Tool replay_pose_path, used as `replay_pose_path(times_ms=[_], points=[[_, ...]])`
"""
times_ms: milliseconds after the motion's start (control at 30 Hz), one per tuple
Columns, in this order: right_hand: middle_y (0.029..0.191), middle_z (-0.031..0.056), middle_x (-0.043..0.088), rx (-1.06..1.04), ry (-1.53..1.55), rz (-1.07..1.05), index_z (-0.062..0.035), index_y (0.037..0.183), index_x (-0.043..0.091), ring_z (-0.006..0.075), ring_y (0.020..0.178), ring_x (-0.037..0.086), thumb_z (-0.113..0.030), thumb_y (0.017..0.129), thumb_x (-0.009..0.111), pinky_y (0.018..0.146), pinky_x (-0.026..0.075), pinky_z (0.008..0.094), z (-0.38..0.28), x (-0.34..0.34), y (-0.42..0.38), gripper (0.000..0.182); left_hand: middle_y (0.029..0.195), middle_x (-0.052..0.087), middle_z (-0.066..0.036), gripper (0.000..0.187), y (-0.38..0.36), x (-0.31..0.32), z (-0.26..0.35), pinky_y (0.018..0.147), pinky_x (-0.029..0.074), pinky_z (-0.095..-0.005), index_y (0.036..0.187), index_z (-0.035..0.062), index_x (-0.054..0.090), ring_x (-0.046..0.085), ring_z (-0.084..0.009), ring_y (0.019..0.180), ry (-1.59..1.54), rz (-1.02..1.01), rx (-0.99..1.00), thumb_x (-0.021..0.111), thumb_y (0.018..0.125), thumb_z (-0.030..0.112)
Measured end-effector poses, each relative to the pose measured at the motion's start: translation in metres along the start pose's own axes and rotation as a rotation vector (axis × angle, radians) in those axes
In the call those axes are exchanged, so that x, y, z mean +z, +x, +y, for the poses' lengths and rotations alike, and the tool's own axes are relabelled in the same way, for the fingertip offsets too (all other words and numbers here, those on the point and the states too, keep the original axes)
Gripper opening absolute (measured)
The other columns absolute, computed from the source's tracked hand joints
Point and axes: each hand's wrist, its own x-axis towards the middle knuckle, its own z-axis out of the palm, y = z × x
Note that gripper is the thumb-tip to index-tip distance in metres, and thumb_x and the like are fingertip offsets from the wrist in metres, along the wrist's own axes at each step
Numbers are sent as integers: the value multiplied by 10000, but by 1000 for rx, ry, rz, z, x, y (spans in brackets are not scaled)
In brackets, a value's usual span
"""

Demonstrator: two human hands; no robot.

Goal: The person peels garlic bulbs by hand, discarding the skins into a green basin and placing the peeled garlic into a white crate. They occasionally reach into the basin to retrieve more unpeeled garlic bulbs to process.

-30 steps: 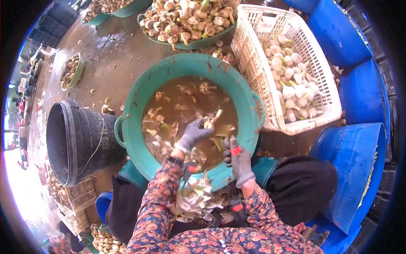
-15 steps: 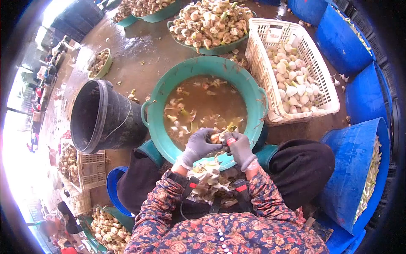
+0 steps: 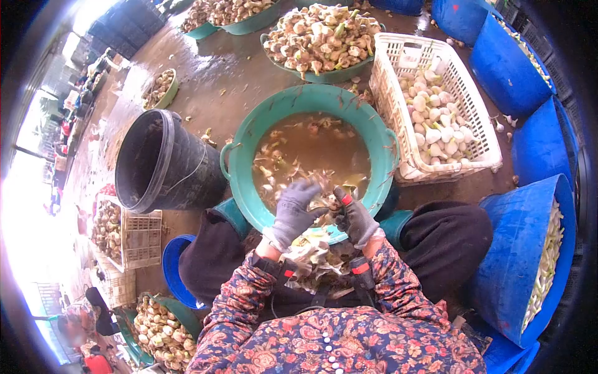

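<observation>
I observe the left hand (image 3: 296, 212) half-curled and the right hand (image 3: 356, 218) nearly closed, though I cannot tell which grips the garlic bulb (image 3: 322, 203) between them above the green tub's near side.

The brown floor (image 3: 215, 81) carries round blue plastic tubs (image 3: 507, 249) along its right edge, a round black plastic bucket (image 3: 190, 171) leftward.

Your left hand (image 3: 293, 215) is blurred and partly hides a garlic piece (image 3: 319, 203); brown water (image 3: 339, 153) conceals the bottom of your tub (image 3: 243, 162).
</observation>
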Motion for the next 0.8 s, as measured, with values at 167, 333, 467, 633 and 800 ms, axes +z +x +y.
replay_pose_path(times_ms=[167,333,467,633,800], points=[[719,-22,534,-17,-260,-33,-53,880,556,34,519,446,-318,793,667,446,354,174,6,-5,-1,300,797,647,-79,156,-14,11,-1,655,477,-286,846,73,658,613,-194,718,-328,-152,-433,661,781,214],[1118,83,538,-366,-270,-320,19,1183,468,150,1023,505,-57,749,672,874,424,275,2,9,-13,485,1008,608,-47,252,-28,0,-10,790,458,-235,1102,-38,521,560,-92,894,-1339,-171,-443,425,942,131],[1190,114,505,-943,-926,-115,-39,1191,514,191,1090,471,-39,730,665,892,399,278,-2,28,-22,485,1064,590,-41,267,-30,9,-22,801,456,-233,1164,-19,501,548,-90,928,-886,-75,-309,428,937,103],[899,87,612,-938,-734,161,-54,893,632,171,821,564,-119,774,643,722,448,258,23,21,7,136,984,609,-44,219,-26,16,-38,773,477,-234,1096,-11,532,581,-113,851,-1387,-84,-395,478,916,102],[771,5,569,-354,-182,94,-19,937,577,66,661,502,-85,812,602,599,429,214,11,10,7,144,941,609,-26,211,-35,20,-38,688,470,-205,1035,21,561,587,-95,821,-1647,-85,-615,462,931,176]])
